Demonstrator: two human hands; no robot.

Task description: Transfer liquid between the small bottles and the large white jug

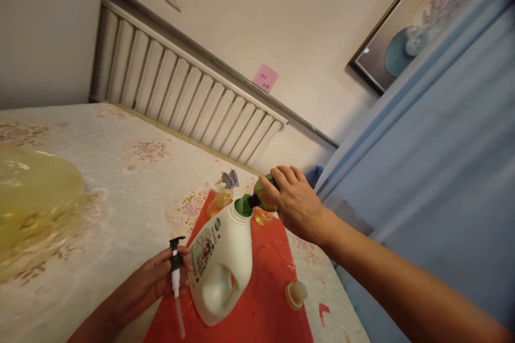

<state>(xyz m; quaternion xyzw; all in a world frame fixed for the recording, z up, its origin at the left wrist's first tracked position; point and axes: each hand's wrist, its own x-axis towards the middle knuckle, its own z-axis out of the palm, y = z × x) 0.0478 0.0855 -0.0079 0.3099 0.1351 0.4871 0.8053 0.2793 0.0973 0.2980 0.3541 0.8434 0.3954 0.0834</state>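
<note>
My right hand (295,201) is wrapped round a dark green bottle (265,193). The bottle is tipped over, its black neck at the green-rimmed mouth of a white jug (229,257) with a handle and a printed label. My left hand (163,273) holds a black and white pump dispenser (176,262), its clear tube hanging down. The left fingertips are beside the jug's label side; whether they press on it I cannot tell. Behind the jug stand a spray bottle (220,201) with a grey trigger and another clear bottle with yellow liquid (263,217), partly hidden.
A red sheet (273,273) lies under the jug on a flowered tablecloth (132,182). A pale cap (295,295) and a red scrap (324,312) lie to the right. At the left sits a large yellowish translucent object (36,198). A radiator (181,80) and blue curtain (442,171) border the table.
</note>
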